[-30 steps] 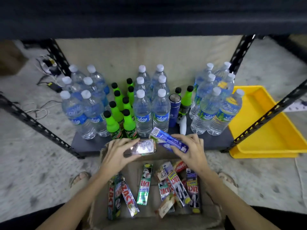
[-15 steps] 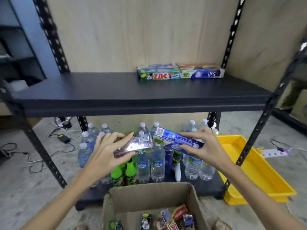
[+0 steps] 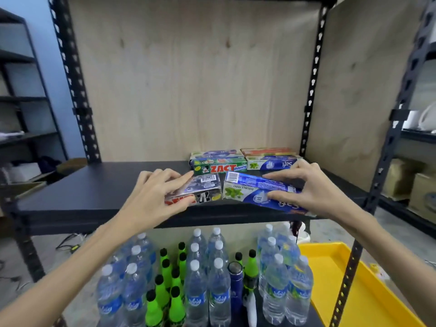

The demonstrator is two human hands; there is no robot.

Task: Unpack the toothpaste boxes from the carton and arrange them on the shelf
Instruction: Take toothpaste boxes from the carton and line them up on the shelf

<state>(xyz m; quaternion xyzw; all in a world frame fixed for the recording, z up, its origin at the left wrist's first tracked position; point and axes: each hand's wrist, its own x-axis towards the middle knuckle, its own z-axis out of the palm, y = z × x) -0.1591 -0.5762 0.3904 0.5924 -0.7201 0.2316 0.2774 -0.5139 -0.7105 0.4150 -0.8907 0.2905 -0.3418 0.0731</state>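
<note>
Shelving fills the frame: a dark shelf board (image 3: 94, 185) runs across the middle, and its left half lies bare from the left upright to the hands. At centre left, the left hand (image 3: 153, 197) grips a silver and black toothpaste box (image 3: 203, 187), fingers curled over its top and thumb under its near side. The box sits low over the board close to the front edge; whether it touches the board I cannot tell. Just right of it, end to end and almost touching, the right hand (image 3: 313, 190) pinches a blue toothpaste box (image 3: 250, 187) marked "Double Mint", fingers on the top edge and thumb on the front face, its right end tilted down toward the shelf's front edge. The 2 hands are apart, each clamped on its own box. Behind them, at the back right of the board against the plywood panel (image 3: 188, 79), lie 4 boxes in 2 rows, a green ZACT box (image 3: 219, 167) nearest the silver one with a narrow gap between. In the lower frame, water bottles (image 3: 219, 291) and green bottles (image 3: 162, 286) crowd the lower shelf. At lower right a yellow tray (image 3: 368, 291) sits on the floor.
</note>
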